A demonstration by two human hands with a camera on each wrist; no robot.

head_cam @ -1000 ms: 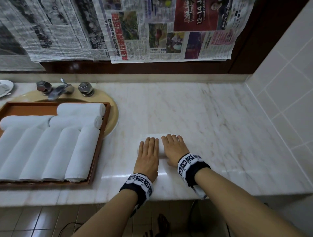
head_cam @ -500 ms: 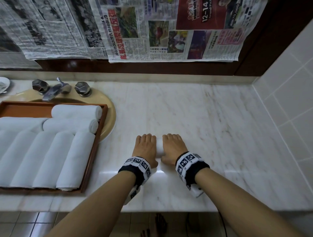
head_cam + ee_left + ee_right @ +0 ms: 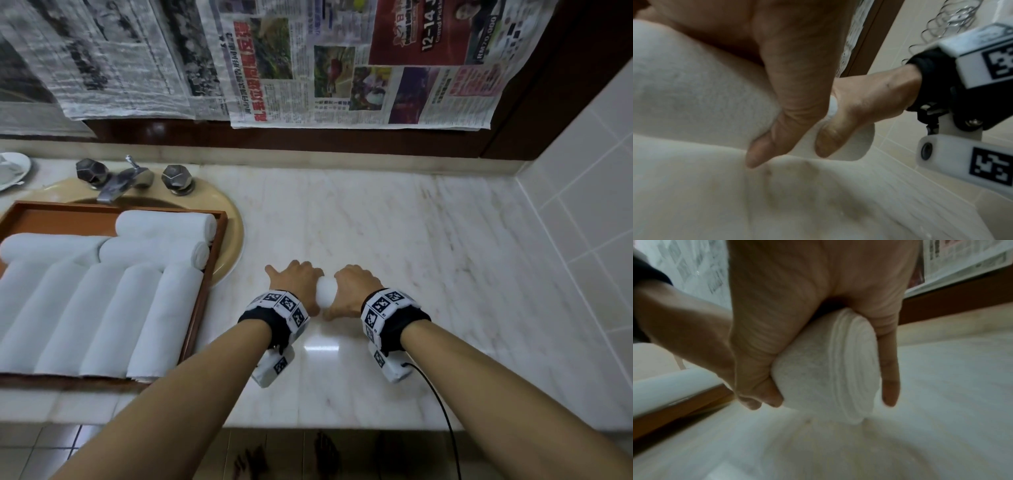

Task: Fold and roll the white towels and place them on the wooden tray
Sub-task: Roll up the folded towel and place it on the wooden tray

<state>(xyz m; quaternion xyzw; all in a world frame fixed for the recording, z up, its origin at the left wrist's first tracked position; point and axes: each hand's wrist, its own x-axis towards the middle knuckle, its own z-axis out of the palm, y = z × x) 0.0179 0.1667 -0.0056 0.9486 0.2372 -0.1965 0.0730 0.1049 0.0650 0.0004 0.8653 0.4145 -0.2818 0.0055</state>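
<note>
White rolled towel [image 3: 324,294] mostly hidden under both gripping hands [image 3: 298,282].

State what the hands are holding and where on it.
Both hold the rolled white towel: the left hand grips its left part, the right hand its right end.

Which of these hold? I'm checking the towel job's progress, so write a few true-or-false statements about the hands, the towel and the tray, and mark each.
1. Both the left hand and the right hand grip one rolled white towel. True.
2. That towel lies in the rectangular wooden tray. False: it is at the white marble counter, right of the tray.
3. The tray holds several rolled white towels. True.
4. The tray stands on the floor. False: it sits over the beige sink basin.
</note>
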